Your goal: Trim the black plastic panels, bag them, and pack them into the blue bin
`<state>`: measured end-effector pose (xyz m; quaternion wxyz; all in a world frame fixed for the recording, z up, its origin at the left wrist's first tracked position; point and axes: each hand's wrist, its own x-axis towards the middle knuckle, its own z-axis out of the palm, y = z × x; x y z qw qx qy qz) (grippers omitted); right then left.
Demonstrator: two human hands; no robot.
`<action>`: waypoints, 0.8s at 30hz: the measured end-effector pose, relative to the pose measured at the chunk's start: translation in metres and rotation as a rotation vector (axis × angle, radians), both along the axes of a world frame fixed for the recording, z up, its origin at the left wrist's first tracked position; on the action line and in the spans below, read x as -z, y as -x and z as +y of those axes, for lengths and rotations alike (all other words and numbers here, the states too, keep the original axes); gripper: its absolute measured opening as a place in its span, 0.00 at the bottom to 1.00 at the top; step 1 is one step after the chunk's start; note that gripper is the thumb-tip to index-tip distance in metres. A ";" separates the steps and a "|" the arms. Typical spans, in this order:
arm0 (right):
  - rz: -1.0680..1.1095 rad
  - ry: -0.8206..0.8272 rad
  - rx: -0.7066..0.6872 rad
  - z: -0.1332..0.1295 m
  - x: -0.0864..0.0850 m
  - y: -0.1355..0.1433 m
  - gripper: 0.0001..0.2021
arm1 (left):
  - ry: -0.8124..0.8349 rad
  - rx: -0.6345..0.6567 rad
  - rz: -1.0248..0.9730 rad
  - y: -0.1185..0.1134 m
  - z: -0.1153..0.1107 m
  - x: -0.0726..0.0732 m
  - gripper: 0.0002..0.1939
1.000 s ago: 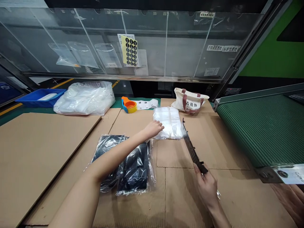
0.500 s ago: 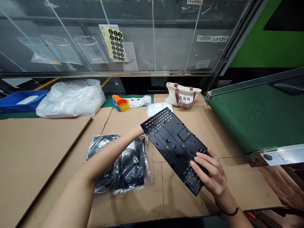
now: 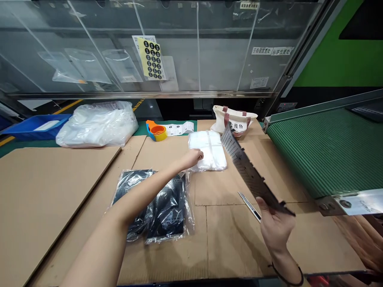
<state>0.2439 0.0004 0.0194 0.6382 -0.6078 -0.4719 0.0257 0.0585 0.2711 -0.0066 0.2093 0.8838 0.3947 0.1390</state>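
Note:
My right hand [image 3: 277,225] grips the lower end of a black plastic panel [image 3: 251,171], which is tilted nearly edge-on. At the left edge of a stack of clear plastic bags [image 3: 214,149], my left hand [image 3: 193,158] has its fingers closed; whether a bag is pinched in them is too small to tell. Two dark panels in clear bags [image 3: 167,207] lie on the cardboard, partly under my left forearm. A utility knife [image 3: 249,206] rests beside my right hand.
A green conveyor [image 3: 323,147] runs along the right. Toward the back are a cloth bag [image 3: 233,117], a tape roll [image 3: 158,132], a paper label strip [image 3: 179,128], a large plastic bundle [image 3: 98,123] and a blue tray [image 3: 26,129]. A cardboard sheet [image 3: 56,191] lies left.
My right hand has turned the panel nearly edge-on and moved it right, uncovering the knife and the bag stack. My left hand, earlier hidden behind the panel, now shows at the stack.

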 end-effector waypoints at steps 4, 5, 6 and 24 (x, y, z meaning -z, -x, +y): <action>0.322 0.278 -0.001 0.009 0.014 0.014 0.23 | 0.088 -0.006 0.083 -0.002 0.005 -0.003 0.09; 0.349 0.305 -0.037 0.011 0.018 0.017 0.24 | 0.109 -0.015 0.091 -0.002 0.006 -0.004 0.10; 0.354 0.320 -0.062 0.014 0.022 0.020 0.25 | 0.133 -0.022 0.095 -0.003 0.006 -0.004 0.10; 0.060 0.502 -0.100 0.029 0.034 0.033 0.26 | 0.390 -0.485 -0.488 -0.007 0.014 -0.017 0.13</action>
